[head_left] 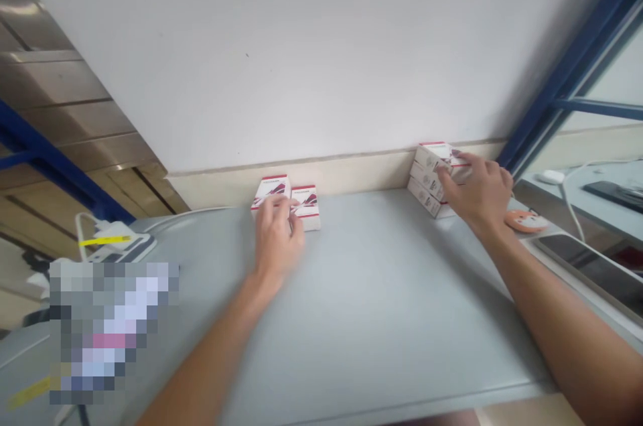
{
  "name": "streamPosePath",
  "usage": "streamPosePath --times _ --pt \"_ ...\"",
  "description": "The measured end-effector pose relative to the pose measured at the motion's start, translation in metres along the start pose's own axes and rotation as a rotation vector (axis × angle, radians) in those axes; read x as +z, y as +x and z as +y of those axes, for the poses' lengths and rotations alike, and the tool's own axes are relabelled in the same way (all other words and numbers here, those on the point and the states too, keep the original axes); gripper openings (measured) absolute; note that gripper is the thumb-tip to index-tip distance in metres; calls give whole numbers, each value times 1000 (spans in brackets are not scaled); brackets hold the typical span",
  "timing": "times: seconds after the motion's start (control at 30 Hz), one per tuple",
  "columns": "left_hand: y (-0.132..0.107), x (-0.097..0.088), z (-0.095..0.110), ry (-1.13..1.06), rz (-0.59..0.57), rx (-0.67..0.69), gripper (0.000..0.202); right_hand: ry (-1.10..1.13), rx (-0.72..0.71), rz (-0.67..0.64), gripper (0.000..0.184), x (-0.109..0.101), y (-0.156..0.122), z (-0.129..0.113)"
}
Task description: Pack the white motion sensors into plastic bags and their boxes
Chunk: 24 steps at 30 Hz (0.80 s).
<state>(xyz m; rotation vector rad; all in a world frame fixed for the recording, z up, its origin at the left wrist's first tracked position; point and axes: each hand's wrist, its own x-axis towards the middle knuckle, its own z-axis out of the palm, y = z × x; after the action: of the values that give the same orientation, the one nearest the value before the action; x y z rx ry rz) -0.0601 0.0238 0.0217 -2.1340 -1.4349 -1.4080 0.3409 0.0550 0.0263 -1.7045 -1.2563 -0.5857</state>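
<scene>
Your left hand (278, 232) has its fingers bent over two small white boxes (271, 185) sitting side by side, red-edged with dark red artwork on top; can't tell if it's pinching either. Over at the right, your right hand (477, 191) is spread across a stack of similar boxes (426, 179), grip unclear too. Grey table (362, 299), power strip (120, 248) far left, white wall (301, 57) behind, blue frame (562, 64) on the right. The pixelated patch (115, 325) is unreadable, and your fingers cover some box artwork.
</scene>
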Motion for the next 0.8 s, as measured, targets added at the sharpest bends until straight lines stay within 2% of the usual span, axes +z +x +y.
streamPosePath --times 0.07,0.13,0.17,0.23,0.3,0.37,0.4,0.5,0.57,0.63,0.73,0.8 --pt "-7 2 20 -71 -92 92 24 85 24 56 56 -2 -2 -6" --pt "-14 3 35 -131 -104 142 22 249 68 81 53 -8 -8 -22" --pt "-18 3 41 -180 -121 133 21 380 121 3 54 -11 -14 -33" --pt "-22 3 50 -345 -208 -9 21 684 262 -281 56 -17 -31 -56" --pt "-25 6 53 -574 -347 -249 38 925 353 -554 56 -21 -55 -79" --pt "-26 10 52 -783 -429 -455 58 1050 417 -826 54 -24 -78 -97" --pt "-26 13 50 -859 -427 -506 62 1110 433 -945 54 -26 -87 -104" --pt "-23 19 44 -955 -294 -483 65 1186 389 -1102 51 -31 -99 -115" --pt "-21 19 41 -940 -228 -435 68 1132 271 -1162 48 -35 -97 -116" --pt "-20 16 42 -859 -202 -395 70 1073 108 -1156 44 -38 -93 -115" --pt "-23 9 49 -659 -179 -281 70 1058 -95 -985 46 -42 -93 -113" --pt "-25 5 54 -558 -162 -152 66 1028 -184 -873 52 -45 -95 -112"
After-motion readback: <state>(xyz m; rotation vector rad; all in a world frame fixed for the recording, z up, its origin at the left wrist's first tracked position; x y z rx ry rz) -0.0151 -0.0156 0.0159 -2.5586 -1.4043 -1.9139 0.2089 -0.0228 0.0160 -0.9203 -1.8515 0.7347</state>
